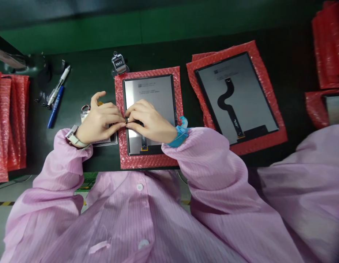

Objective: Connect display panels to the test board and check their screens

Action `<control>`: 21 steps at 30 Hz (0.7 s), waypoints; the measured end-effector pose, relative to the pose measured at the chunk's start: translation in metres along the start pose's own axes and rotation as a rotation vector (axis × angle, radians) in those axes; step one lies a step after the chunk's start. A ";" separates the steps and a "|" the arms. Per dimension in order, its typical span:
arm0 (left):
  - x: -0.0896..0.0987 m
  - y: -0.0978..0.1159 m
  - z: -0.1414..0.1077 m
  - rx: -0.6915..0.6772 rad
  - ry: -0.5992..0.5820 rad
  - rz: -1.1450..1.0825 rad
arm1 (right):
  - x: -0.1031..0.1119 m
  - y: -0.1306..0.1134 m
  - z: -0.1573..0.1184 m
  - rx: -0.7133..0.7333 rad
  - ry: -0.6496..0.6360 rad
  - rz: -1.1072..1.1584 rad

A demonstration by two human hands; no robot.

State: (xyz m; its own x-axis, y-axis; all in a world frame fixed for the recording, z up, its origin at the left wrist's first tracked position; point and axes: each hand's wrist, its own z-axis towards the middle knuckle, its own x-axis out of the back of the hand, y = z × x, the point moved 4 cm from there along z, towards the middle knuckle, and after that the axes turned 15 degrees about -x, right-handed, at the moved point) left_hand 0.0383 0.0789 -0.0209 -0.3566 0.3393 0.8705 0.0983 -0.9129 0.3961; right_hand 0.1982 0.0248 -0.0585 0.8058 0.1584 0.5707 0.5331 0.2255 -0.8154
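Note:
An LCD panel (164,109) lies face down on a red bubble-wrap bag (147,160) in front of me. Its black flex cable (144,141) runs up from the lower edge and disappears under my right hand (153,122). At the panel's left edge, the fingertips of my right hand pinch what looks like the end of this cable. My left hand (102,122) meets them there, thumb and forefinger pressed together on something small that the fingers hide. Partly covered by my left hand is a small board (85,113) with thin wires.
A second panel (251,87) with an S-shaped flex cable lies on red bags to the right. Behind stands a tally counter (119,63). A blue marker (55,107) and a white pen (59,84) lie left. Red bags (11,124) are stacked far left; another person's sleeve (306,182) is at right.

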 end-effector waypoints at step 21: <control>0.020 0.056 -0.074 0.511 0.489 0.314 | 0.010 0.010 -0.003 -0.129 0.098 -0.134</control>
State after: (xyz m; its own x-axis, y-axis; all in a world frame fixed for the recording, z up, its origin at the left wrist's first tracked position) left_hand -0.0319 0.0182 -0.0033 -0.5994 -0.1656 0.7832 0.6368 -0.6915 0.3411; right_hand 0.2130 0.0255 -0.0614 0.7435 0.0393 0.6675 0.6605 0.1126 -0.7423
